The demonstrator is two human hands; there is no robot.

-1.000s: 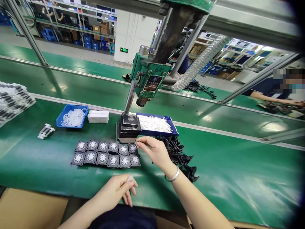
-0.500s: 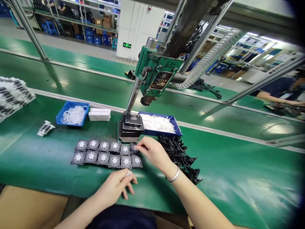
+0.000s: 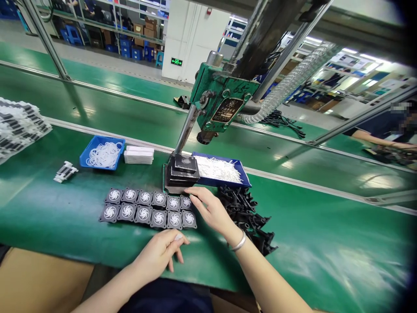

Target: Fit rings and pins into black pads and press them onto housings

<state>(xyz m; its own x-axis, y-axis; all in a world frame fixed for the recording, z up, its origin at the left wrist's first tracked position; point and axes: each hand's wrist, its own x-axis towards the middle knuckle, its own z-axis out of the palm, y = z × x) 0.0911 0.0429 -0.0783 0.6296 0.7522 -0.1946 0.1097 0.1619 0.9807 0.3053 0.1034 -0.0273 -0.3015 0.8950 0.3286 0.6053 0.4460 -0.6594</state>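
Right, here's the right hand [image 3: 211,211] over the far row's end, thumb and forefinger parted, no object visible between the tips. Just beneath sits the end square [image 3: 186,202], in line with the other black squares [image 3: 143,214]: two rows of six on the green bench [image 3: 325,226], white swirls facing up. And the left hand [image 3: 159,254] rests near the front row, fingers loosely curled; whether it grips anything is hard to make out. Good handling here looks like a light fingertip touch, steady wrist, no nudging the tight rows out of line. Watch the press base [image 3: 181,174] right by that forefinger, and mind the bracelet [image 3: 240,241] near the black brackets [image 3: 243,208]!
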